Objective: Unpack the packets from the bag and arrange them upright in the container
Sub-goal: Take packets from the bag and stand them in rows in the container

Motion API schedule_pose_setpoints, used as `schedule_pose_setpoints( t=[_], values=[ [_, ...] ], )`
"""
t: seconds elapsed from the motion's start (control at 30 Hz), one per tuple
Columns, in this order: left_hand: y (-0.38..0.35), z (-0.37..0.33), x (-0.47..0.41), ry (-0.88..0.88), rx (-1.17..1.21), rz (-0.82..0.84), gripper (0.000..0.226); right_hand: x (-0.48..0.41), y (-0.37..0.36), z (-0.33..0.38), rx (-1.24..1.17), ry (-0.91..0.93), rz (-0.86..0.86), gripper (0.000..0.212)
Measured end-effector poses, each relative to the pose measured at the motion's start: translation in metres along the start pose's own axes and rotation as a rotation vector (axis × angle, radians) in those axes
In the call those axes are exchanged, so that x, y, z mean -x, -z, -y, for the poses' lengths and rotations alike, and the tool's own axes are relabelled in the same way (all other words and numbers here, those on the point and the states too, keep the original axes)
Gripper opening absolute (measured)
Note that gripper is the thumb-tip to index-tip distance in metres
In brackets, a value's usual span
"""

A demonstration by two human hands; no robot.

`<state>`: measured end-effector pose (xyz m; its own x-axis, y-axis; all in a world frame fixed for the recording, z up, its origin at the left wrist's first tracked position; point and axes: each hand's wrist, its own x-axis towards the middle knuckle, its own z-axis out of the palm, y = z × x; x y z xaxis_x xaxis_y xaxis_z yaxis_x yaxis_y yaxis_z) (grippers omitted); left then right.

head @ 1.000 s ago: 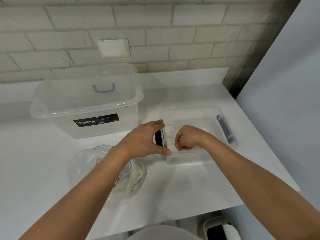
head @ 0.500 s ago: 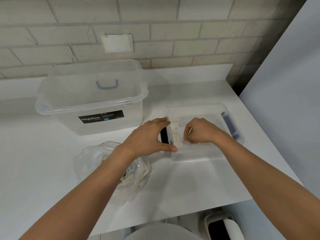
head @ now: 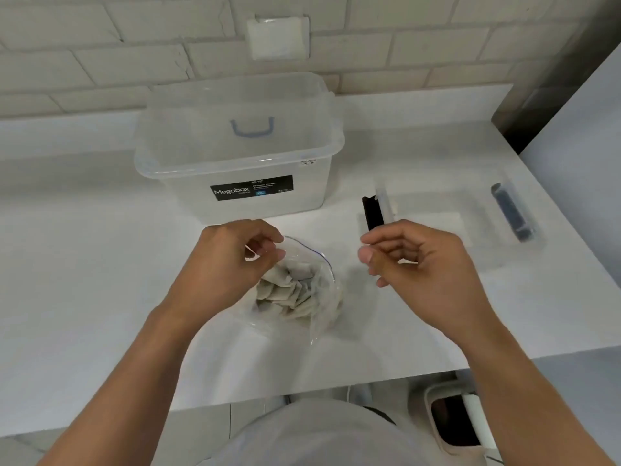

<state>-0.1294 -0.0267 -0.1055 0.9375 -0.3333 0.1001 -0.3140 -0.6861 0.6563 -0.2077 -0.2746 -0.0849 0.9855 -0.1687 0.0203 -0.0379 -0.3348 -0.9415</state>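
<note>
A clear plastic bag [head: 319, 297] lies on the white counter, holding several beige packets [head: 285, 290]. My left hand [head: 232, 260] pinches the bag's rim at its upper left edge. My right hand [head: 420, 264] hovers to the right of the bag with fingers loosely curled and nothing in them. Behind my right hand sits a small clear container [head: 484, 230] with dark clips at both ends. A pale packet [head: 391, 208] stands against its left wall.
A large clear Megabox tub [head: 235, 156] with a blue handle stands behind the bag near the brick wall. The counter's front edge runs below my forearms. A bin [head: 453, 422] sits on the floor at lower right. A grey wall rises on the right.
Both hands have left the small container and come back to the bag. My left hand now grips the bag's rim. The view has shifted, so the container sits further right.
</note>
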Motion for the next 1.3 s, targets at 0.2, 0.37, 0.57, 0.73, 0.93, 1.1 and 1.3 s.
schedule_pose_setpoints(
  t=[0.2, 0.37, 0.57, 0.73, 0.93, 1.1, 1.3],
  values=[
    [-0.015, 0.048, 0.025, -0.036, -0.236, 0.230, 0.015, 0.011, -0.089, -0.007, 0.304, 0.194, 0.210, 0.014],
    [-0.034, 0.060, 0.021, -0.035, -0.624, 0.304, 0.020, -0.009, -0.127, -0.030, 0.963, 0.114, 0.281, 0.021],
    [-0.039, 0.061, 0.003, -0.088, -0.687, 0.275, 0.021, -0.021, -0.137, -0.035, 1.107, -0.042, 0.259, 0.035],
    [-0.045, 0.062, -0.004, -0.238, -0.678, 0.243, 0.029, -0.026, -0.135, -0.040, 1.087, -0.112, 0.280, 0.034],
    [-0.043, 0.074, -0.011, -0.172, -0.470, 0.205, 0.023, -0.032, -0.138, -0.049, 1.012, -0.077, 0.232, 0.030],
    [-0.029, 0.082, -0.009, -0.157, -0.037, 0.190, 0.011, -0.030, -0.136, -0.045, 0.907, -0.011, 0.196, 0.025],
    [-0.015, 0.078, -0.006, -0.034, 0.179, 0.199, 0.004, -0.024, -0.120, -0.028, 0.575, 0.009, 0.145, 0.032]
  ],
)
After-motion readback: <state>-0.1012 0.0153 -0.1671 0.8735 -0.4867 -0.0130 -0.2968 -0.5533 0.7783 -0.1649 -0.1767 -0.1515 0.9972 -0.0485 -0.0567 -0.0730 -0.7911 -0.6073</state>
